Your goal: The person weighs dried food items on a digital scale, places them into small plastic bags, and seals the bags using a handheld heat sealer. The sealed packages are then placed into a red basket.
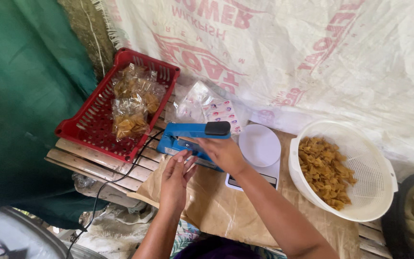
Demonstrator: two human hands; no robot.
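Note:
A blue heat sealer (188,132) with a black handle (217,128) stands on brown paper over a slatted wooden bench. My right hand (222,152) lies over the sealer's front side, fingers curled on it just below the handle. My left hand (175,180) reaches up from below with its fingers stretched out, the tips touching the sealer's near edge beside my right hand. Whether a thin bag lies between the fingers is not visible.
A red plastic basket (89,122) at the left holds sealed clear packs of yellow chips (131,103). Behind the sealer lie clear bags (202,105). A white scale (259,146) sits to the right, then a white colander (374,192) of loose chips (323,170). A black cord (120,175) trails off the bench.

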